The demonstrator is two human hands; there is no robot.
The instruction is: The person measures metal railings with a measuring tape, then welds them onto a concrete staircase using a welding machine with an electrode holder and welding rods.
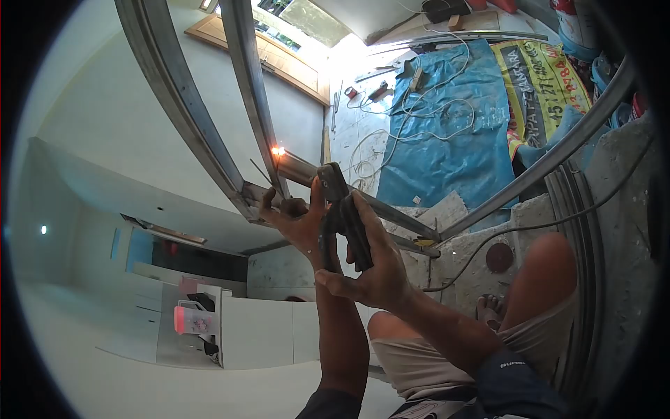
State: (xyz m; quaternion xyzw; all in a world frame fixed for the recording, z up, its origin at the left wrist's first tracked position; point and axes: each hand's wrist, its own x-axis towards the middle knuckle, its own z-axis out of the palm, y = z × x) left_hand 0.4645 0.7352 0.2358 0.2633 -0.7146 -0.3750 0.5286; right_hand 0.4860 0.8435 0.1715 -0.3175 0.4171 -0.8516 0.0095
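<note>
My right hand (380,269) is wrapped round the handle of a black tool that looks like a welding electrode holder (354,230). Just left of it, my left hand (296,220) has curled fingers, and a thin metal rod (262,171) sticks up from them. A bright orange weld spark (278,151) glows above the left hand, where a steel crossbar (299,167) meets a long steel upright (248,84). Another steel upright (178,91) runs alongside on the left. The fingers partly hide how the rod is held.
A blue tarp (447,133) with a loose white cord covers the floor beyond the frame, beside a yellow printed banner (537,91). A dark cable (530,227) crosses the rough concrete at right. A steel bar (537,171) slants above the floor. A pink-lidded container (195,320) stands at lower left.
</note>
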